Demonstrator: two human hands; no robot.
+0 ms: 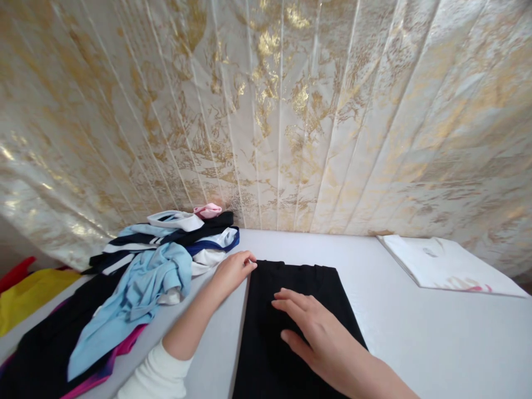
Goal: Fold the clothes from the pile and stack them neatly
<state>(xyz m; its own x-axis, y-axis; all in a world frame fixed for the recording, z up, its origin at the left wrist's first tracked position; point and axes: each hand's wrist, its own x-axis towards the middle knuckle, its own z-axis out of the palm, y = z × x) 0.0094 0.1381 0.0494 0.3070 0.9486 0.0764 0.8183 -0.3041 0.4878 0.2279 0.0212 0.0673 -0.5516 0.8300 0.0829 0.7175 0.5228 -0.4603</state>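
Looks partway tbh: white shirt (pixel 449 263) folded far R, black garment (pixel 260 338) flat mid table (pixel 440 338) w/ R hand (pixel 318 327) spread over it, L hand (pixel 230 274) at its corner (can't tell if pinching), clothes pile (pixel 149 277) unfolded.

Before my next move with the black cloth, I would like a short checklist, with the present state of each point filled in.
1. Left hand at the far left corner of the black cloth: ok. Whether its fingers pinch the fabric: cannot tell.
2. Right hand over the cloth: ok, spread open; whether it touches: cannot tell.
3. Far edge straight: not ok, it looks slightly stepped.
4. Near end lined up: cannot tell, the picture cuts it off.
5. Pile apart from the cloth: ok, it lies to the left, with table between.
6. White shirt apart: ok, folded on the right.
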